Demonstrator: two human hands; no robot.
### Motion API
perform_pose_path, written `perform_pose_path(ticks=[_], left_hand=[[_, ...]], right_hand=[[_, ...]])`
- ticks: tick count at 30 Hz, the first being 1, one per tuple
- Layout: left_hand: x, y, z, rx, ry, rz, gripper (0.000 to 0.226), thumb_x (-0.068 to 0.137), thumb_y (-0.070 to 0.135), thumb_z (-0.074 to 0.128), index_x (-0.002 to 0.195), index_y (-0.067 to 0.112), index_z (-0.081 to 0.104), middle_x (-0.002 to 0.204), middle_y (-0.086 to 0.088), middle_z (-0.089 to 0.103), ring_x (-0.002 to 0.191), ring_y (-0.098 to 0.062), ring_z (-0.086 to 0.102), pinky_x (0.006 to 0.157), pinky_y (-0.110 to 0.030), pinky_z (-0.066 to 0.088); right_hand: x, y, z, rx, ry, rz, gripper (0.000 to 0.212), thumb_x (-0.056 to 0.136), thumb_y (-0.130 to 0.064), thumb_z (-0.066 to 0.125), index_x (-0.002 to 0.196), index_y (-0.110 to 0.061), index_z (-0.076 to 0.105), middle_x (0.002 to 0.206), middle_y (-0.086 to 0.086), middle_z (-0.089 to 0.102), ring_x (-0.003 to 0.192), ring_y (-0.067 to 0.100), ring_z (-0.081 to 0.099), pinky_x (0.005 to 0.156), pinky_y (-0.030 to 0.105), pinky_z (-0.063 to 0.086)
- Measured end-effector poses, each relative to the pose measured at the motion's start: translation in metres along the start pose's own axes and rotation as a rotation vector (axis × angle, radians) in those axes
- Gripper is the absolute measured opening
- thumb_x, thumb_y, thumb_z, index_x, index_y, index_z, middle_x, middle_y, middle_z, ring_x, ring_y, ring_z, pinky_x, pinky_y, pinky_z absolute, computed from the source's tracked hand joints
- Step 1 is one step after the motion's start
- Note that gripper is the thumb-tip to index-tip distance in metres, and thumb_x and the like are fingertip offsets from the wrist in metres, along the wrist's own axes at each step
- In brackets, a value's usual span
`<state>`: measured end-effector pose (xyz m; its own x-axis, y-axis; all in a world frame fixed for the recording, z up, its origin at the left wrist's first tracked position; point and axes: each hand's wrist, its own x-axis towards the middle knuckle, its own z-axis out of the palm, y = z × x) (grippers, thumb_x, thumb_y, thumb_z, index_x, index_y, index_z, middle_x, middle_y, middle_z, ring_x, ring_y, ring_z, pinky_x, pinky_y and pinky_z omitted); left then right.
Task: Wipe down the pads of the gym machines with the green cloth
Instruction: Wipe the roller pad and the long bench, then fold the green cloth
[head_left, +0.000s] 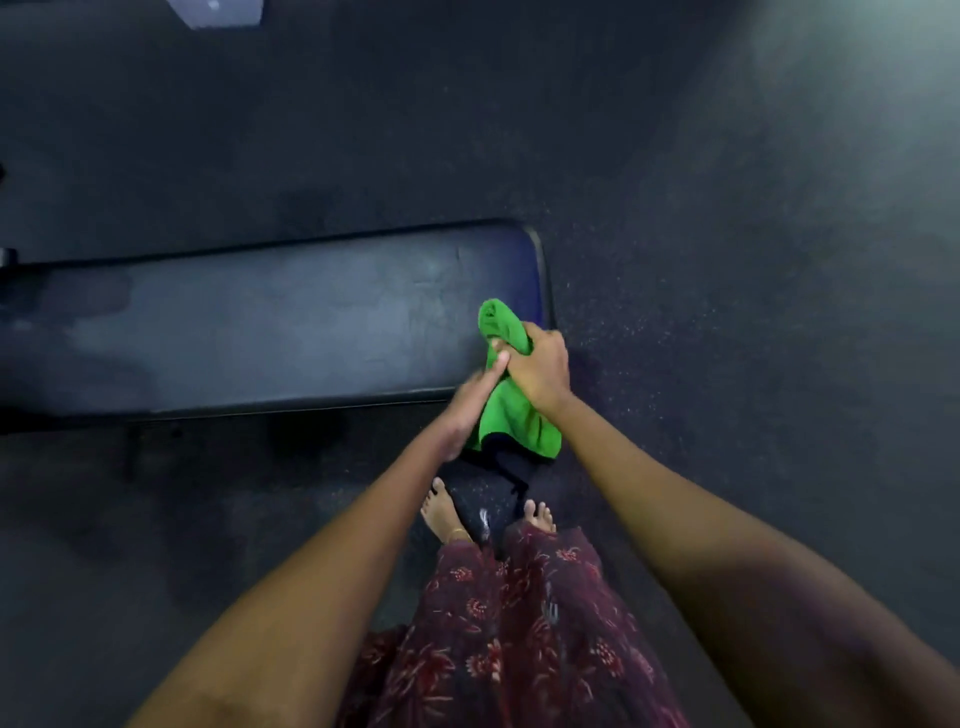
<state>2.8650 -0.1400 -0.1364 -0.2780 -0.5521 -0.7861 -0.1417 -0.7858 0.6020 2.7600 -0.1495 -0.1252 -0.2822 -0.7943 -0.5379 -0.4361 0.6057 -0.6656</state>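
Observation:
A long dark blue bench pad (270, 317) runs from the left edge to the middle of the view. Over its right end I hold a bunched green cloth (506, 410) that hangs down past the pad's near edge. My right hand (537, 366) grips the upper part of the cloth. The fingers of my left hand (472, 400) lie straight along the cloth's left side, touching it. Part of the cloth is hidden behind both hands.
The dark speckled rubber floor (727, 260) surrounds the bench. My bare feet (441, 506) and patterned maroon garment (519, 623) are below the hands. A pale object (218, 13) sits at the top left edge. Dark frame parts (8, 257) show at the left end of the bench.

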Motion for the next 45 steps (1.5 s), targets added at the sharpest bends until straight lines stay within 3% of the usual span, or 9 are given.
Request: perform_pose_path(ticks=[5,9,11,14,19,21,25,30,45], left_hand=[[-0.076,0.024,-0.013,-0.173,0.147,0.068,0.021,0.091,0.012,0.053,0.108,0.005,0.062,0.079,-0.007,0.071,0.069,-0.017,0.068,0.064,-0.026,0.057],[-0.138,0.067,-0.033,-0.277,0.219,0.174,0.02,0.086,0.004,0.038,0.086,0.012,0.056,0.081,-0.008,0.063,0.073,-0.021,0.059,0.069,-0.028,0.052],[-0.162,0.08,-0.04,-0.33,0.183,0.173,0.025,0.086,0.009,0.033,0.085,0.012,0.058,0.08,-0.007,0.068,0.074,-0.022,0.062,0.076,-0.03,0.051],[-0.199,0.096,-0.047,-0.425,0.135,0.206,0.032,0.087,0.015,0.029,0.085,0.012,0.06,0.074,-0.006,0.071,0.073,-0.023,0.065,0.076,-0.032,0.052],[-0.232,0.12,-0.072,-0.466,0.212,0.386,0.031,0.092,0.034,0.049,0.106,0.011,0.064,0.096,-0.01,0.073,0.085,-0.024,0.068,0.081,-0.036,0.054],[-0.234,0.128,-0.082,-0.411,0.337,0.475,0.029,0.09,0.032,0.061,0.111,0.012,0.058,0.108,-0.01,0.068,0.094,-0.024,0.066,0.088,-0.041,0.053],[-0.249,0.153,-0.099,-0.173,0.624,0.71,0.007,0.095,0.017,0.056,0.092,0.014,0.052,0.089,0.001,0.059,0.084,-0.016,0.055,0.078,-0.033,0.046],[-0.26,0.186,-0.122,0.298,0.86,0.824,0.028,0.1,0.026,0.045,0.119,0.006,0.047,0.108,-0.015,0.064,0.095,-0.031,0.058,0.078,-0.039,0.043],[-0.271,0.179,-0.103,0.497,0.951,0.919,0.033,0.102,0.031,0.038,0.125,0.009,0.046,0.098,-0.021,0.066,0.089,-0.04,0.061,0.069,-0.04,0.042]], right_hand=[[-0.042,-0.059,-0.037,0.472,-0.187,0.122,0.071,0.073,-0.072,0.052,0.123,-0.023,0.058,0.132,0.006,0.056,0.122,0.026,0.051,0.107,0.044,0.039],[-0.076,-0.092,-0.077,0.393,-0.108,0.081,0.095,0.07,-0.066,0.068,0.143,-0.016,0.034,0.147,0.009,0.036,0.129,0.025,0.043,0.102,0.045,0.042],[-0.099,-0.107,-0.092,0.443,-0.318,0.153,0.078,0.077,-0.061,0.066,0.134,-0.011,0.049,0.131,0.012,0.056,0.112,0.022,0.059,0.083,0.035,0.053],[-0.127,-0.129,-0.101,0.582,-0.602,0.17,0.045,0.094,-0.045,0.05,0.079,-0.011,0.075,0.073,0.004,0.073,0.067,0.014,0.07,0.064,0.025,0.055],[-0.15,-0.188,-0.101,0.517,-0.635,-0.011,0.012,0.094,-0.014,0.053,0.096,-0.011,0.065,0.076,0.002,0.074,0.068,0.013,0.071,0.064,0.025,0.058],[-0.153,-0.209,-0.099,0.483,-0.635,-0.074,0.014,0.091,-0.007,0.056,0.1,-0.012,0.065,0.083,0.003,0.074,0.074,0.016,0.07,0.067,0.028,0.058],[-0.162,-0.248,-0.09,0.474,-0.505,-0.189,0.042,0.082,0.003,0.065,0.122,-0.009,0.057,0.109,0.01,0.068,0.093,0.023,0.066,0.077,0.034,0.055],[-0.166,-0.285,-0.081,0.433,-0.268,-0.302,0.047,0.078,0.002,0.072,0.121,-0.008,0.055,0.119,0.01,0.064,0.107,0.024,0.061,0.089,0.037,0.051],[-0.17,-0.264,-0.1,0.367,-0.18,-0.487,0.039,0.085,0.001,0.064,0.122,-0.009,0.054,0.122,0.01,0.062,0.111,0.024,0.06,0.099,0.042,0.048]])
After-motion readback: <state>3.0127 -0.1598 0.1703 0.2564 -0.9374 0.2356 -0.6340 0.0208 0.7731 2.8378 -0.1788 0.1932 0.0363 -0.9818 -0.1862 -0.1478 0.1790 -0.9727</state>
